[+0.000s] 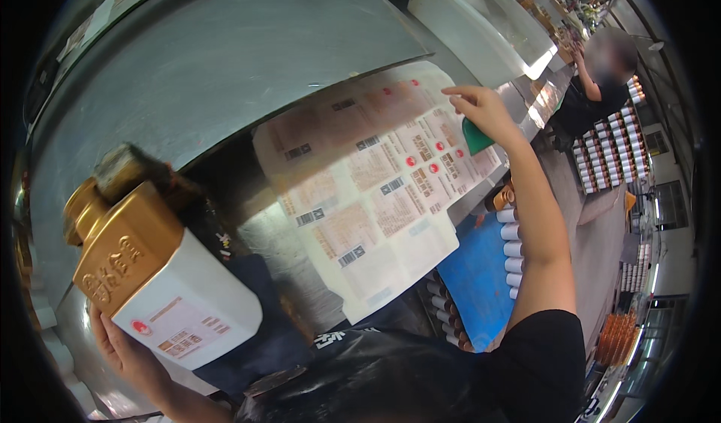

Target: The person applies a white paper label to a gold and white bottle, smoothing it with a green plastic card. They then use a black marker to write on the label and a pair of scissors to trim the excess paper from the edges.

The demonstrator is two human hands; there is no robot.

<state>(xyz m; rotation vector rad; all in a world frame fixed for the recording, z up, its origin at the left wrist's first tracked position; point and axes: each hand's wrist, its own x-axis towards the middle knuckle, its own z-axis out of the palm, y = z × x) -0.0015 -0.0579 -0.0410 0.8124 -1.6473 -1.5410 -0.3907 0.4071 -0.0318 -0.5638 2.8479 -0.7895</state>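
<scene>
At the lower left stands out a six-sided bottle (pixel 169 288), tilted, with a gold embossed shoulder and neck and a white body bearing a printed label. My left hand (pixel 124 351) grips it along its lower side, and part of that hand is hidden behind the bottle. A flat green piece like a plastic scraper (pixel 475 136) sits in my right hand (pixel 487 113), under the palm; the index finger points out over a sheet of labels (pixel 375 167). That translucent sheet carries several printed labels with red marks and barcodes, and lies on the metal table (pixel 225 62).
A dark, worn block (pixel 124 171) is beside the bottle's neck. Across the far right is a white bin (pixel 473 25). White bottles (pixel 512 250) line a blue sheet (pixel 473 280). Another person (pixel 593 85) works near stacked white bottles (pixel 612 152).
</scene>
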